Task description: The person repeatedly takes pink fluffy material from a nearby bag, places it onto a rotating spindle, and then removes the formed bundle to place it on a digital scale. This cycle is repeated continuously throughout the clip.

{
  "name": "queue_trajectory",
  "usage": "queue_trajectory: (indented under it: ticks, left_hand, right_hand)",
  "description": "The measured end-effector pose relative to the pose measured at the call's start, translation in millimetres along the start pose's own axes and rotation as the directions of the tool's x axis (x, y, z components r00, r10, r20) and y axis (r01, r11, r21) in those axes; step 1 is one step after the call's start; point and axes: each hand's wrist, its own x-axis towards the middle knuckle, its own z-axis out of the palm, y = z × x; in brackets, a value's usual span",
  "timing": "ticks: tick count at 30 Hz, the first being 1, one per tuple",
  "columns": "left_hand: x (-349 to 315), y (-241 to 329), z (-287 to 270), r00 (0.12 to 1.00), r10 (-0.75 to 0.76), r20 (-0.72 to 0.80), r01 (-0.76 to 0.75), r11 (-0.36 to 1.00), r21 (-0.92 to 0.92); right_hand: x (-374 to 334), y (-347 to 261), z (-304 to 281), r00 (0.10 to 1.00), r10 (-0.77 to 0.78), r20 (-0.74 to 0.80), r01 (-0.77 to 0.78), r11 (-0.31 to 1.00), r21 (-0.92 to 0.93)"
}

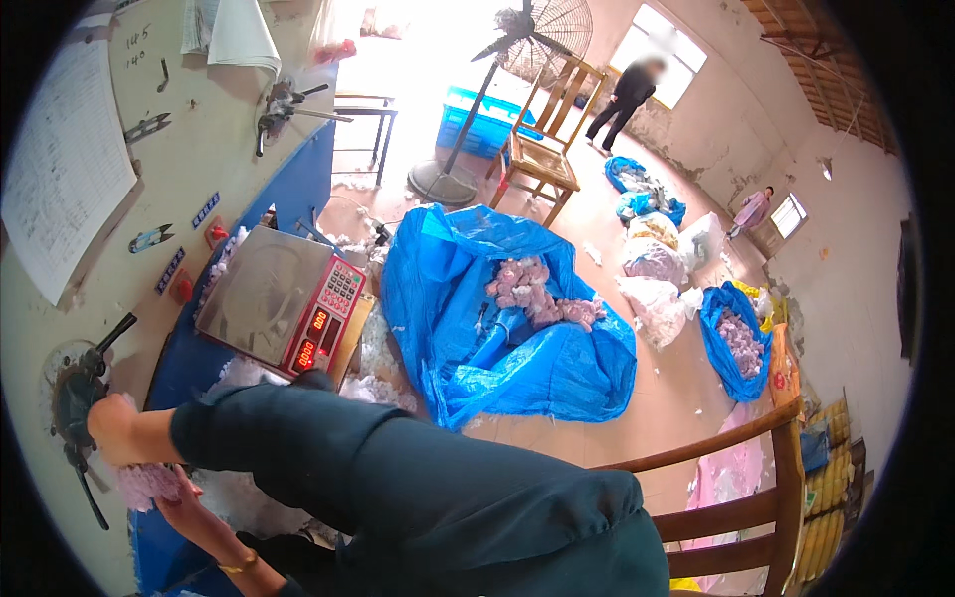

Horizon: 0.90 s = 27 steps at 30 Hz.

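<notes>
A fluffy pink plush piece (149, 486) is between my hands at the left, against the upright off-white panel. My right hand (124, 434) is closed at its upper end, beside a dark metal fitting (76, 393) with rod-like handles; its fingertips are partly hidden. From below, my left hand (189, 507), with a gold bracelet at the wrist, grips the lower side of the plush. My dark right sleeve crosses the lower middle of the view. A digital scale (264, 296) with a lit red display stands just beyond that sleeve.
White stuffing (383, 391) lies around the scale. A large blue bag (477, 373) holds pink plush pieces (532, 291). Behind stand a wooden chair (542, 159), a fan (453, 179) and a blue crate (477, 119). Filled bags (652, 259) line the right, where two people stand farther off.
</notes>
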Motion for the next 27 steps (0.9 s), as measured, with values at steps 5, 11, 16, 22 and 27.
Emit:
queue_trajectory:
  ticks: [5, 11, 16, 22, 27]
  left_hand:
    - [18.1, -21.3, -7.9, 0.943, 0.332, 0.014, -0.244, 0.664, 0.707]
    - [-14.0, -39.8, -3.3, 0.760, 0.625, 0.175, -0.387, 0.220, 0.895]
    - [25.6, -63.9, -28.4, 0.918, 0.397, 0.014, -0.363, 0.825, 0.432]
    - [22.7, 8.3, -16.4, 0.961, -0.270, -0.056, 0.225, 0.884, -0.409]
    - [35.8, 5.9, -16.1, 0.995, -0.012, 0.103, 0.057, 0.896, -0.441]
  right_hand:
    - [-4.6, -10.8, -2.7, 1.000, -0.007, 0.004, 0.007, 0.999, 0.049]
    - [-50.3, 2.7, 11.5, 0.982, -0.008, -0.186, 0.043, 0.981, 0.187]
    - [-35.9, 4.5, 10.9, 0.982, 0.187, 0.016, -0.185, 0.949, 0.256]
    - [-8.5, 2.4, 23.6, 0.999, 0.007, -0.036, -0.002, 0.990, 0.138]
    - [21.8, 8.3, 38.6, 0.993, 0.101, -0.067, -0.081, 0.965, 0.248]
